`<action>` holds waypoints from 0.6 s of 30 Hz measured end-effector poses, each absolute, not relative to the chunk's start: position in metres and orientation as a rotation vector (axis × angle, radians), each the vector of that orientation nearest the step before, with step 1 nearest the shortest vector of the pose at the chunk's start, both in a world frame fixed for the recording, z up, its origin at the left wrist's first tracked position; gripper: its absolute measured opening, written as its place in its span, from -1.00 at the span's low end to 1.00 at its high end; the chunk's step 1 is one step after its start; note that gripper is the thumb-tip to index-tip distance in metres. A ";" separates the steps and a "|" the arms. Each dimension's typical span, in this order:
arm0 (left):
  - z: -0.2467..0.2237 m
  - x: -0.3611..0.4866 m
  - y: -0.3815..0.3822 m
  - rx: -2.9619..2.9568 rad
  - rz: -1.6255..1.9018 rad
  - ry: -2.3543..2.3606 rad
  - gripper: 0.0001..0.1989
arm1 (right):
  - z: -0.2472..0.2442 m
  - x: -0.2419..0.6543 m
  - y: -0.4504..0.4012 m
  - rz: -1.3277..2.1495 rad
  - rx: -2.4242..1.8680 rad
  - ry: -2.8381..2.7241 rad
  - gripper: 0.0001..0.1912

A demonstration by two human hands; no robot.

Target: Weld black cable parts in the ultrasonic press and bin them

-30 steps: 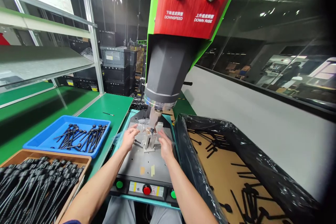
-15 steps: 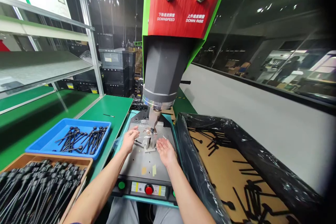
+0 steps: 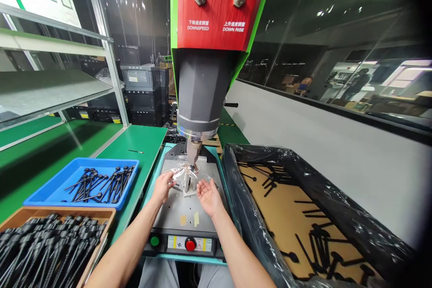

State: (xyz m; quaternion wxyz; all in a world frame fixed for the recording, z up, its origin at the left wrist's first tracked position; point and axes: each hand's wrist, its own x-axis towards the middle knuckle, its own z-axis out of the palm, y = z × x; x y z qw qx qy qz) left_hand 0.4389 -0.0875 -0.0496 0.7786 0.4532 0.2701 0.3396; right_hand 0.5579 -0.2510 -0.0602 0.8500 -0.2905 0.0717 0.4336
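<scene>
Metal fixture (image 3: 190, 193) stands between left hand (image 3: 163, 187) and upturned right hand (image 3: 209, 198).

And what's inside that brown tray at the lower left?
The brown tray holds a heap of black pieces with long stems and thicker heads. The heap covers the tray's bottom, so what lies underneath can't be seen.
</scene>
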 end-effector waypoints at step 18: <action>-0.078 0.377 -0.119 0.646 0.301 0.448 -0.63 | -0.084 0.524 -0.303 0.891 -0.582 0.347 -0.56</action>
